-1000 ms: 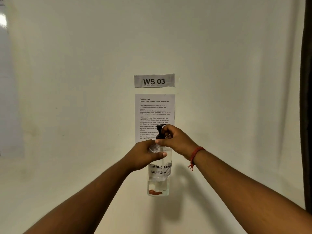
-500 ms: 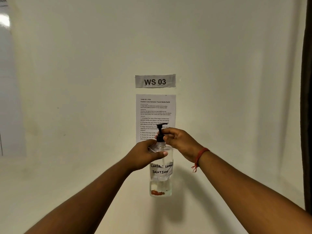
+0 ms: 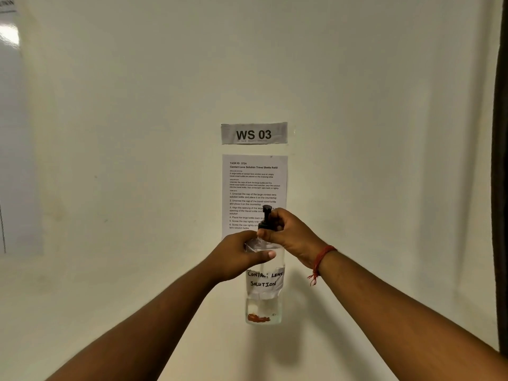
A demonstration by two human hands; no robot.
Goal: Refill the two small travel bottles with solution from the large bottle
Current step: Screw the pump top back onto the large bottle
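Observation:
The large clear bottle [image 3: 264, 295] carries a white label reading "CONTACT LENS SOLUTION" and a red mark near its base. It is held upright in front of the wall. My left hand [image 3: 237, 257] grips its shoulder from the left. My right hand [image 3: 288, 233] pinches the black pump cap [image 3: 266, 218] at the neck; the pump head sticks up above the fingers. No small travel bottles are in view.
A white wall fills the view, with a "WS 03" sign [image 3: 254, 133] and a printed instruction sheet [image 3: 254, 188] behind the bottle. A dark curtain edge [image 3: 501, 171] runs down the right side. A red thread bracelet [image 3: 321, 259] is on my right wrist.
My right hand has shifted its hold on the black pump cap, turning around the neck. The bottle and my left hand stay almost where they were.

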